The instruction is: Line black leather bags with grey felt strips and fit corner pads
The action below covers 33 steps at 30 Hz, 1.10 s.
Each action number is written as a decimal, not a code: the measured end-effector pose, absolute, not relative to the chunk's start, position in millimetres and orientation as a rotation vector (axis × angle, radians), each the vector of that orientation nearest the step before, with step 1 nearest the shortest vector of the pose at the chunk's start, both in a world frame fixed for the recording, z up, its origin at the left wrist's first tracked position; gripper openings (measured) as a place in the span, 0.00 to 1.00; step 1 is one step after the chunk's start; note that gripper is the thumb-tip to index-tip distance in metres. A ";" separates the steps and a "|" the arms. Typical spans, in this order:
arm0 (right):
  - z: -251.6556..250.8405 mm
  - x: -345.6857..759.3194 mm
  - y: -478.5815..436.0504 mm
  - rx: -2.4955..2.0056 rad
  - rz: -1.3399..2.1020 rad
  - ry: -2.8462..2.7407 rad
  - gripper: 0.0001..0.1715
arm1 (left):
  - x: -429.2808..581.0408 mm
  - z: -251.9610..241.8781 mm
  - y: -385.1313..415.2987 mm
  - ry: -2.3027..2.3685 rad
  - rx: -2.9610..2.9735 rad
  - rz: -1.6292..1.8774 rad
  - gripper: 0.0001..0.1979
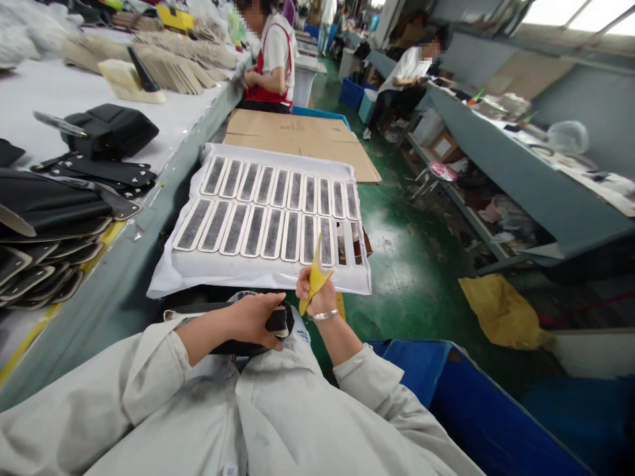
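Note:
My left hand [255,320] is wrapped round a black piece [213,317] with pale edges, held low in front of my body. To its right, my right hand [320,296], with a silver bracelet at the wrist, grips a yellow pointed tool [317,277] whose tip points up. Just beyond my hands lies a white sheet [238,270] bearing two rows of dark rectangular strips [272,233] with white borders. Toward the right end of the front row, narrow openings show in the sheet.
A workbench [163,192] on the left carries black leather-like pieces [44,205] and beige stacks [173,66]. Flat cardboard [297,135] lies behind the sheet. A blue bin [446,390] stands at my right. Two people work farther off; a yellow bag [501,311] lies on the floor.

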State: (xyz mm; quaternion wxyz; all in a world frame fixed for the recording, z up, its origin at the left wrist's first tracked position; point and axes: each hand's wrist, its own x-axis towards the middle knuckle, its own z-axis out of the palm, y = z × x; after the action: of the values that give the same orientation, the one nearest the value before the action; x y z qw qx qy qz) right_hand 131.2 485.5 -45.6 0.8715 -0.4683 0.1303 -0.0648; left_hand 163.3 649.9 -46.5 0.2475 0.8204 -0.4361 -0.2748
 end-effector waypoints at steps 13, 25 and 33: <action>-61.5 26.5 408.8 -1.266 0.870 0.198 0.28 | 116.9 -74.8 642.7 -1.230 2.579 -0.081 0.40; -34.2 37.6 420.2 -1.845 0.988 0.042 0.16 | 108.0 -75.5 658.5 -1.239 2.533 -0.033 0.51; 4.3 122.5 459.4 -2.775 0.512 -0.314 0.25 | 132.7 -102.6 798.3 -0.163 2.003 0.214 0.31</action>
State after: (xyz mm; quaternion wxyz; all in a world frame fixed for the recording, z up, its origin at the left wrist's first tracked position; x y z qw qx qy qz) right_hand 122.5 459.4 4.3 0.1506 -0.9662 -0.1093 0.1784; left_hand 132.7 798.3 -102.6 0.5314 0.8396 -0.0682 0.0899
